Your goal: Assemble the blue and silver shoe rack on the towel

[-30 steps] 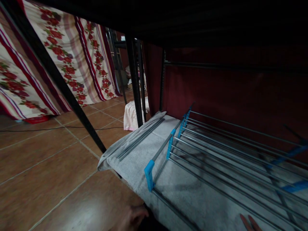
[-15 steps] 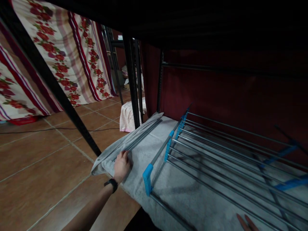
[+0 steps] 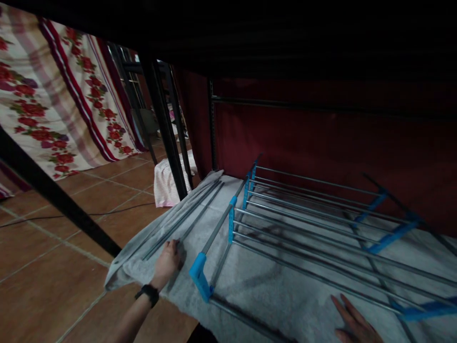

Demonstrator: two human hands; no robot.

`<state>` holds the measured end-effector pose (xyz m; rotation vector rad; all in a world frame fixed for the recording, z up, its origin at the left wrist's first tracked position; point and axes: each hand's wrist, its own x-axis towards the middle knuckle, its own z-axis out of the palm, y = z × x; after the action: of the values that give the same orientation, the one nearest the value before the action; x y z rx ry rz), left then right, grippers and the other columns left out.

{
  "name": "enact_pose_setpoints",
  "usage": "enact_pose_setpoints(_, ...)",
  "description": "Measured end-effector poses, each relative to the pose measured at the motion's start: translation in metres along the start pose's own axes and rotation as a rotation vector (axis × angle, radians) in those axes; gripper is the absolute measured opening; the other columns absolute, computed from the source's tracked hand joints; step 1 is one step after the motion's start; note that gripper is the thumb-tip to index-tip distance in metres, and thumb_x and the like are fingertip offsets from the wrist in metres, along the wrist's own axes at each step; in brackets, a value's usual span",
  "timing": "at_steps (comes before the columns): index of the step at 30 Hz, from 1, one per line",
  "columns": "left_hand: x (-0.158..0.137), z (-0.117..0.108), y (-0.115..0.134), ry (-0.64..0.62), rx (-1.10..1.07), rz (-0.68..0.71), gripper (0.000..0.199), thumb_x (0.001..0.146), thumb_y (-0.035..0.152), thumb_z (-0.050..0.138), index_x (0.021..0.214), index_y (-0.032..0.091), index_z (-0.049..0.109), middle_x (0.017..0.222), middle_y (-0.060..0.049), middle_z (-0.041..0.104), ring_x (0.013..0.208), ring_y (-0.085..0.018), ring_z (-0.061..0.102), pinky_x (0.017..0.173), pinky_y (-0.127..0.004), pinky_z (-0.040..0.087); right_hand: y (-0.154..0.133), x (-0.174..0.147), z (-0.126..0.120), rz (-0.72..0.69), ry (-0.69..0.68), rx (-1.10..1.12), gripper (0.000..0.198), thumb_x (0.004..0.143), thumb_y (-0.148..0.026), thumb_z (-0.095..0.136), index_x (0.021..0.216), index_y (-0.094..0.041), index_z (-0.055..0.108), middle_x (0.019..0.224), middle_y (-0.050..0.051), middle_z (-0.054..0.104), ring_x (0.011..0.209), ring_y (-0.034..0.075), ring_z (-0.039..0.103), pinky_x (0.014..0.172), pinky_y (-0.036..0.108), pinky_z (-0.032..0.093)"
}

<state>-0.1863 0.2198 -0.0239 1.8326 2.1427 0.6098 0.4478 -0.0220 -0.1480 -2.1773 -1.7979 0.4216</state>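
Note:
My left hand [image 3: 167, 263], with a dark watch at the wrist, is closed around the near end of a thin metal rod [image 3: 202, 212]. Other grey rods [image 3: 174, 228] lie just left of it, along the folded edge of a grey towel [image 3: 264, 276]. To the right stands a metal drying rack [image 3: 307, 205] with blue plastic joints, resting on the towel. My right hand [image 3: 355, 321] is at the bottom right, fingers spread, low by the rack's front bars and over the towel; whether it touches the towel I cannot tell.
Black metal posts [image 3: 164, 124] frame this low space, with a dark shelf overhead [image 3: 250, 33]. A maroon cloth [image 3: 285, 133] hangs behind the rack. On the left are a floral curtain [image 3: 78, 95], a tiled floor [image 3: 71, 205] with a cable, and a pale draped cloth [image 3: 166, 183].
My left hand has moved one rod rightward, away from the others. The right hand has come further into view with its fingers apart. The view has turned to the right.

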Motion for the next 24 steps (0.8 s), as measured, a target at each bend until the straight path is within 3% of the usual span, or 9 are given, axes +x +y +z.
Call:
enact_pose_setpoints(3,-0.008,-0.003,-0.001,-0.023,-0.288,-0.098,0.028,0.084,0.042,0.05,0.091,0.017,0.059,0.086,-0.009,0.066,0.081,-0.025,0.064,0.074,-0.036,0.05,-0.004,-0.002,0.002,0.024,0.014,-0.023,0.069,0.082,-0.059,0.057,0.143,-0.027,0.061,0.158,0.01,0.046,0.14,0.034,0.05,0.108,0.047,0.051)
enact_pose_setpoints(7,-0.039,-0.022,0.009,0.026,-0.545,-0.138,0.057,0.069,0.077,0.059,0.072,0.02,0.056,0.065,-0.001,0.057,0.064,-0.019,0.054,0.058,-0.031,0.045,-0.012,-0.002,-0.001,0.048,0.013,-0.045,0.07,0.082,-0.056,0.056,0.145,-0.027,0.06,0.159,0.01,0.045,0.14,0.033,0.051,0.109,0.046,0.05)
enact_pose_setpoints(12,-0.088,-0.047,0.02,0.135,-0.782,-0.185,0.062,0.07,0.082,0.061,0.073,0.02,0.055,0.059,0.005,0.045,0.055,-0.012,0.041,0.048,-0.023,0.036,-0.024,-0.005,-0.003,0.05,0.056,-0.036,0.067,0.084,-0.056,0.052,0.144,-0.026,0.061,0.157,0.01,0.047,0.141,0.034,0.049,0.11,0.047,0.048)
enact_pose_setpoints(15,-0.116,-0.052,0.016,0.188,-0.951,-0.25,0.065,0.067,0.083,0.066,0.069,0.02,0.05,0.06,0.005,0.044,0.053,-0.01,0.04,0.047,-0.022,0.037,-0.032,-0.008,-0.002,0.059,0.08,-0.01,0.067,0.086,-0.056,0.049,0.144,-0.023,0.06,0.158,0.013,0.046,0.142,0.035,0.048,0.113,0.05,0.046)
enact_pose_setpoints(18,-0.144,-0.055,0.009,0.18,-0.928,-0.21,0.065,0.069,0.083,0.064,0.063,0.021,0.047,0.059,0.003,0.042,0.052,-0.011,0.039,0.045,-0.023,0.036,-0.044,-0.009,-0.004,0.089,0.104,0.057,0.067,0.087,-0.059,0.047,0.141,-0.021,0.062,0.157,0.014,0.047,0.142,0.036,0.048,0.114,0.052,0.044)
enact_pose_setpoints(21,-0.172,-0.055,0.002,0.123,-0.761,-0.102,0.066,0.074,0.084,0.058,0.056,0.021,0.047,0.056,0.002,0.039,0.051,-0.012,0.038,0.044,-0.024,0.035,-0.061,-0.01,-0.012,0.072,0.117,0.198,0.07,0.087,-0.065,0.048,0.137,-0.019,0.064,0.153,0.016,0.051,0.141,0.036,0.049,0.114,0.051,0.044)
enact_pose_setpoints(24,-0.195,-0.052,-0.008,0.089,-0.578,0.011,0.068,0.076,0.085,0.053,0.052,0.021,0.05,0.052,0.0,0.045,0.049,-0.014,0.043,0.045,-0.026,0.039,-0.08,-0.013,-0.024,0.023,0.154,0.391,0.068,0.086,-0.07,0.052,0.136,-0.025,0.064,0.149,0.011,0.057,0.14,0.033,0.051,0.116,0.047,0.043)
